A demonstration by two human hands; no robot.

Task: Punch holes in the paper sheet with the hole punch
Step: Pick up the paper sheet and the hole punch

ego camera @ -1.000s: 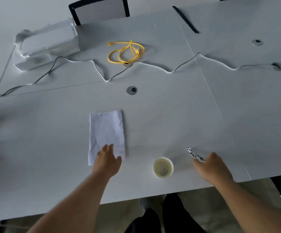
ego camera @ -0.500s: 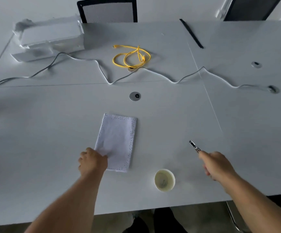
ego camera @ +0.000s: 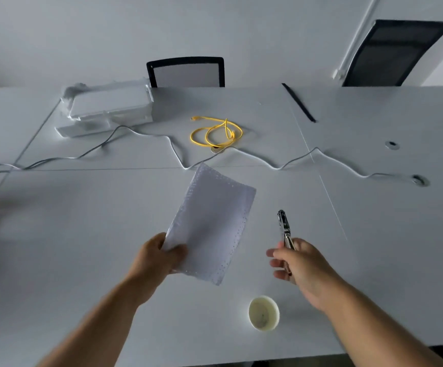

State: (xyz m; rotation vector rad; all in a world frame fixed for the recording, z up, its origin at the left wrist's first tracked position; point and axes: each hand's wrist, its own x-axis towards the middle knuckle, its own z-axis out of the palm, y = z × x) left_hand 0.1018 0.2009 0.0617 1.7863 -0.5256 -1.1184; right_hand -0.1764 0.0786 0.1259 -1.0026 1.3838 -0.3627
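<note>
A white paper sheet [ego camera: 209,221] with rows of small holes along its edges is lifted off the table and tilted. My left hand [ego camera: 159,256] pinches its near left corner. My right hand [ego camera: 298,263] grips the handles of a metal hole punch [ego camera: 284,227], whose head points away from me. The punch is a short way to the right of the sheet and does not touch it.
A small cream cup [ego camera: 264,313] stands near the front edge of the white table [ego camera: 82,247]. Farther back lie a yellow cable coil [ego camera: 216,133], a long grey cable [ego camera: 146,137], a white box [ego camera: 109,107] and a black strip [ego camera: 298,102]. Two chairs stand behind.
My left hand has picked the sheet up from the table. My right hand has raised the punch and brought it closer to the sheet.
</note>
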